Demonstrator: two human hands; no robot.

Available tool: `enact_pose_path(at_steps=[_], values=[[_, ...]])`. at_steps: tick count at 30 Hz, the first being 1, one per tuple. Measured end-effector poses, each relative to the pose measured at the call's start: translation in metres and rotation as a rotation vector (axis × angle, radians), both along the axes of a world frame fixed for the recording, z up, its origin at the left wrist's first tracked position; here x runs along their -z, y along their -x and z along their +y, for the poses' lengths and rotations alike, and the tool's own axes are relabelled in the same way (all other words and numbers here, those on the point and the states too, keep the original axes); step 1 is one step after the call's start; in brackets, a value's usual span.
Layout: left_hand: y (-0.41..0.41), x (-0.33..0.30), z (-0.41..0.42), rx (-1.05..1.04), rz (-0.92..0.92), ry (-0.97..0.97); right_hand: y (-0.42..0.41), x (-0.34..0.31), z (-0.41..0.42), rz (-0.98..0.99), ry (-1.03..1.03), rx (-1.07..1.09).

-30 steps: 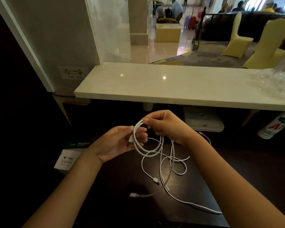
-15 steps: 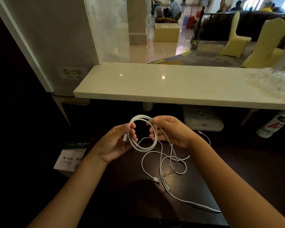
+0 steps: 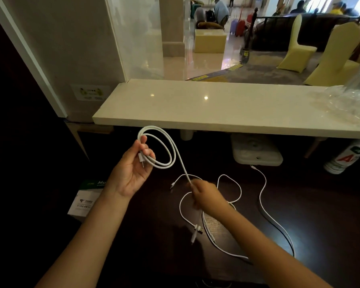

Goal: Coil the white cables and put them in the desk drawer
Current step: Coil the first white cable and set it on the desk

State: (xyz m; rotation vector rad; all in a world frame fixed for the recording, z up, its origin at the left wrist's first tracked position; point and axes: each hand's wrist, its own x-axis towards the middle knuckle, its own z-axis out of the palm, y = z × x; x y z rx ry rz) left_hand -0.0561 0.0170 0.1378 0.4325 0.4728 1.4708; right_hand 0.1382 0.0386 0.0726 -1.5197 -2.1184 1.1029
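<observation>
White cable loops twice through the left hand, whose fingers pinch the coil and its plug above the dark desk. From the coil a strand runs down to the right hand, blurred but seemingly closed around it. Below that hand more white cables sprawl loose on the desk, beneath the pale stone shelf.

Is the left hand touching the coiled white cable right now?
Touching. The head view shows the left hand raised with its fingers closed around the loops of the coiled white cable, plug end against the palm.
</observation>
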Motion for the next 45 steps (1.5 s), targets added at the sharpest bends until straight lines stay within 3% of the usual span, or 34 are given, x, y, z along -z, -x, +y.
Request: enact_pose_path(at_steps=[2,4,8,12,19,24,32,34,36,41,45], values=[[-0.002,-0.003,-0.001,-0.055,0.155,0.027,0.003,-0.014,-0.009,-0.350,-0.147,-0.255],[-0.008,-0.002,-0.002,-0.095,0.331,0.063,0.009,-0.037,-0.017,-0.486,-0.241,-0.487],[-0.015,0.001,-0.008,-0.013,0.740,0.099,0.013,-0.078,-0.016,-0.471,-0.590,-0.606],[-0.017,0.005,-0.014,0.101,0.885,0.137,0.007,-0.102,-0.004,-0.220,-0.784,-0.579],[-0.021,-0.004,-0.022,0.318,0.835,0.128,-0.003,-0.101,0.012,-0.030,-0.539,-0.411],[-0.026,-0.003,-0.023,0.386,0.911,0.067,-0.002,-0.101,0.019,-0.140,-0.482,-0.546],[-0.017,0.006,-0.021,0.388,0.438,0.030,-0.021,-0.107,0.037,0.082,-0.185,-0.474],[-0.017,0.007,-0.020,0.363,0.400,0.015,-0.024,-0.109,0.037,0.180,-0.091,-0.454],[-0.020,0.004,-0.019,0.313,0.536,0.010,-0.025,-0.107,0.036,0.248,-0.027,-0.426],[-0.026,-0.003,-0.016,0.171,1.092,-0.063,-0.026,-0.098,0.034,0.245,0.038,-0.368],[-0.032,-0.001,-0.014,0.024,1.349,-0.188,-0.026,-0.096,0.037,0.241,0.082,-0.367]])
